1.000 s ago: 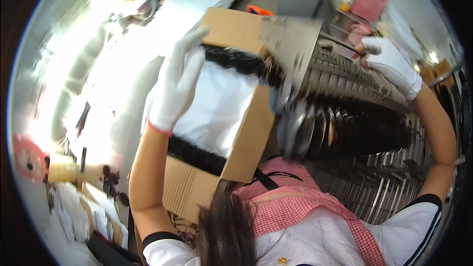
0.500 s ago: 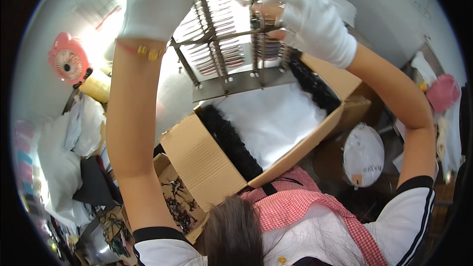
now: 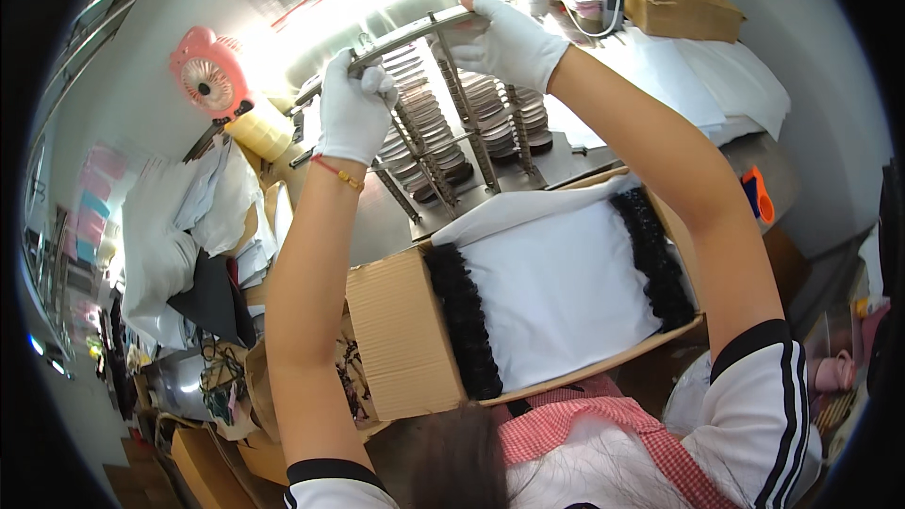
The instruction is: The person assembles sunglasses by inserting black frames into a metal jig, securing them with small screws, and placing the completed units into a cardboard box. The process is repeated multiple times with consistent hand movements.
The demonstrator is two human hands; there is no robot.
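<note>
Overhead, two gloved hands [image 3: 353,113] [image 3: 514,38], one metal rack [image 3: 443,123].

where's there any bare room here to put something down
The white sheet in the cardboard box, between its two black trims, is bare, as is the white cloth right of the metal rack. The rack, gripped by left hand and right hand, is packed; the left side is cluttered.
</note>
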